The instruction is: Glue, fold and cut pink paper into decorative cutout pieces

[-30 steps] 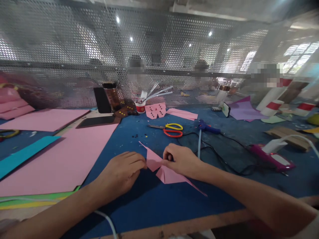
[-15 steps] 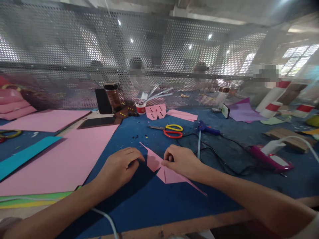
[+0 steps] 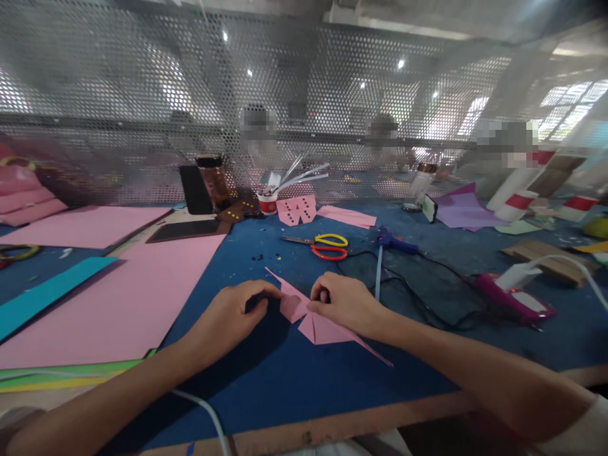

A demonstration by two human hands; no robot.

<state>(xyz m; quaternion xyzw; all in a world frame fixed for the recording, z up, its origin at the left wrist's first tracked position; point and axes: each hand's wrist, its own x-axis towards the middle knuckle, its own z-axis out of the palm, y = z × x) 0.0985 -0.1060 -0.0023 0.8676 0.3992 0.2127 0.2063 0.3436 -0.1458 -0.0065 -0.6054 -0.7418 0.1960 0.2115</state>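
Note:
A folded pink paper piece (image 3: 323, 331) with notched edges and thin pointed ends lies across the blue table in front of me. My right hand (image 3: 349, 304) is closed, thumb and forefinger pinching its middle. At the paper's left edge is my left hand (image 3: 240, 316), thumb and forefinger apart; its forefinger tip meets or nearly meets the edge. Beyond the hands lie scissors (image 3: 327, 247) with one yellow and one red handle. A blue glue gun (image 3: 396, 242) with a pale glue stick rests right of them.
Large pink sheets (image 3: 128, 291) and a teal strip (image 3: 52, 294) cover the left side. Behind stand a paper cup (image 3: 268, 203) and a dotted pink cutout (image 3: 297, 210). Black cable runs right to a magenta power strip (image 3: 513, 297). A perforated metal screen (image 3: 304, 88) closes the back, people beyond it.
My left hand has moved right, bringing its forefinger to the paper's left edge. My right hand keeps its pinch on the paper's middle.

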